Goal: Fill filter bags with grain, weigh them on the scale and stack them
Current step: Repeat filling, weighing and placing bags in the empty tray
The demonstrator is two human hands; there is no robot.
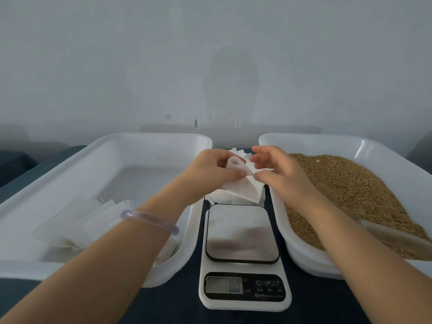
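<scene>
My left hand (214,170) pinches a white, flat filter bag (243,188) above the far end of the scale (243,232). My right hand (278,174) touches the same bag's edge with thumb and fingertips, its fingers loosely spread. Under the bag lies a pile of white filter bags (237,151). The scale's steel plate is bare and its display (235,286) reads 0.0. Brown grain (350,185) fills the white tray (332,140) on the right. Filled white bags (77,223) lie in the near part of the left white tray (140,139).
A clear plastic scoop (397,237) lies on the grain at the right tray's near end. A purple bangle (149,219) circles my left wrist. The trays and scale stand on a dark blue cloth (315,307) against a pale wall.
</scene>
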